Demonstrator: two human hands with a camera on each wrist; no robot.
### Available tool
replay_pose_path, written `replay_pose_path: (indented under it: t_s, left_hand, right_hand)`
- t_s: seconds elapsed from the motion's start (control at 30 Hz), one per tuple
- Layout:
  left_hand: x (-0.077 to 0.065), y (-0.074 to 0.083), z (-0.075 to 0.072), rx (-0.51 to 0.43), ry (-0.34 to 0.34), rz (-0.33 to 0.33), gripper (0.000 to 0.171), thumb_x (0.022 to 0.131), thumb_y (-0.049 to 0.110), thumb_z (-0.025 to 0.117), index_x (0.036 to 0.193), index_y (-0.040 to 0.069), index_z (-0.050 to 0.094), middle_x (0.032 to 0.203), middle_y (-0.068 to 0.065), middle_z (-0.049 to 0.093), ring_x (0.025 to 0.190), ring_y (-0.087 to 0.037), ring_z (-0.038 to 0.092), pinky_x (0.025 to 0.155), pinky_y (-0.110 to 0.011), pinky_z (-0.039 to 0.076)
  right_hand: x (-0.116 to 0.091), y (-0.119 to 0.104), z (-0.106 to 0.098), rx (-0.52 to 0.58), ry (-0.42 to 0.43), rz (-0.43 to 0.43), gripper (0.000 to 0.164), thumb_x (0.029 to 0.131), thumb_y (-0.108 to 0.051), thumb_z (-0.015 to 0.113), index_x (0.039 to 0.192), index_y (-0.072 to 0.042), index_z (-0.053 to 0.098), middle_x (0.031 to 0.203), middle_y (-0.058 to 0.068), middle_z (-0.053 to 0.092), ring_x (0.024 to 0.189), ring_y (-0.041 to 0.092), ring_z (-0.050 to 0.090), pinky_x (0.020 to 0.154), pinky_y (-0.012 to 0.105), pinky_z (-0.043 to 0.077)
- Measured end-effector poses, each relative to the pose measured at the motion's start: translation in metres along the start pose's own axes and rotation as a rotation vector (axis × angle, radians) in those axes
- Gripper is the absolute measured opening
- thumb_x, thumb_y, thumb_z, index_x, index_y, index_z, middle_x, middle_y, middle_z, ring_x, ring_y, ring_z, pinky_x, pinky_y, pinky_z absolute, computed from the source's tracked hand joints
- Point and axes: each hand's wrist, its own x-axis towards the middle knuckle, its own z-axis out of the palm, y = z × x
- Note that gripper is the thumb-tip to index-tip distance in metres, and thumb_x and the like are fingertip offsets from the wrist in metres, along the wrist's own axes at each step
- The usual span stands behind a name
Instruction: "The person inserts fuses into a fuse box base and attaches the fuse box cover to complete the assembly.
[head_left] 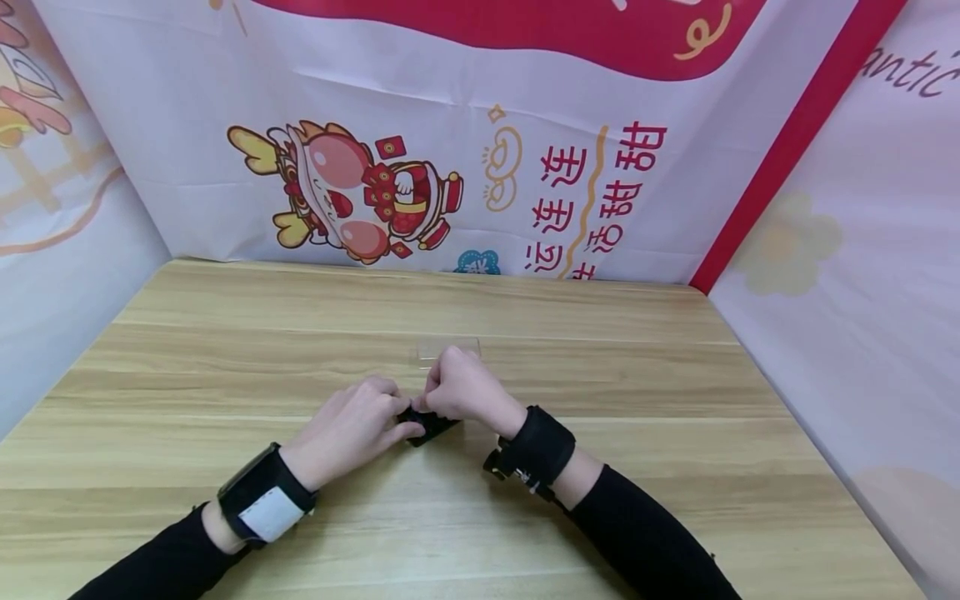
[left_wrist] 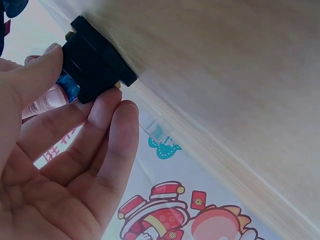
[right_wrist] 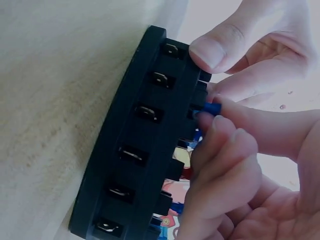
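A black fuse block (head_left: 433, 428) stands on the table between both hands. In the right wrist view, flat metal terminals (right_wrist: 132, 153) line the side of the block (right_wrist: 112, 145), and small blue fuses (right_wrist: 176, 207) sit along its top. My left hand (head_left: 352, 427) grips one end of the block with thumb and fingers. My right hand (head_left: 467, 388) pinches a small blue fuse (right_wrist: 214, 108) at the block's top between thumb and forefinger. Whether that fuse is fully seated is hidden by the fingertips.
A clear plastic cover (head_left: 448, 342) lies on the wooden table (head_left: 600, 367) just behind my right hand. A printed cloth backdrop (head_left: 420, 75) rises along the table's far edge, with more cloth at both sides.
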Motion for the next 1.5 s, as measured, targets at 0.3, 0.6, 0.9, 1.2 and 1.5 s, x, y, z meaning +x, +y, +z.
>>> replay_pose_path:
  t_s: [0.3,0.6,0.9,1.2,1.5]
  left_hand:
    - [-0.002,0.0,0.002,-0.003,0.004,0.006,0.023,0.081,0.031,0.083,0.078,0.011,0.074,0.067,0.008,0.045,0.057,-0.005,0.042,0.044,-0.02,0.034]
    - [-0.004,0.0,0.003,0.01,0.002,0.001,0.023,0.081,0.031,0.083,0.078,0.01,0.074,0.069,0.007,0.046,0.057,-0.005,0.042,0.045,-0.02,0.034]
    - [-0.004,-0.001,0.003,0.019,0.018,0.012,0.024,0.08,0.03,0.084,0.085,0.008,0.077,0.07,0.005,0.052,0.059,-0.006,0.043,0.046,-0.02,0.034]
    - [-0.003,-0.001,0.002,0.006,0.02,0.014,0.022,0.081,0.029,0.083,0.082,0.009,0.075,0.07,0.005,0.051,0.059,-0.006,0.043,0.047,-0.02,0.035]
    - [-0.001,-0.001,0.002,0.005,0.032,0.033,0.023,0.081,0.03,0.083,0.085,0.008,0.077,0.072,0.004,0.055,0.06,-0.005,0.045,0.047,-0.02,0.036]
  right_hand:
    - [0.0,0.002,0.001,0.022,-0.033,0.007,0.03,0.082,-0.019,0.082,0.056,-0.011,0.07,0.048,-0.005,0.057,0.045,0.008,0.049,0.046,0.022,0.038]
    - [-0.002,0.004,0.0,0.021,-0.077,-0.098,0.029,0.087,-0.016,0.078,0.06,-0.01,0.07,0.048,-0.004,0.056,0.044,0.007,0.05,0.046,0.021,0.04]
    - [-0.006,-0.002,0.005,-0.129,0.007,-0.226,0.04,0.09,-0.007,0.07,0.052,-0.012,0.059,0.046,-0.011,0.038,0.043,0.005,0.033,0.044,0.019,0.027]
    - [-0.005,-0.002,0.003,-0.093,0.002,-0.18,0.04,0.088,-0.009,0.073,0.051,-0.013,0.06,0.044,-0.01,0.037,0.04,0.004,0.034,0.042,0.018,0.029]
    - [0.006,-0.01,-0.006,-0.17,-0.086,-0.104,0.033,0.086,-0.013,0.077,0.055,-0.009,0.066,0.046,-0.007,0.048,0.045,0.009,0.044,0.046,0.02,0.035]
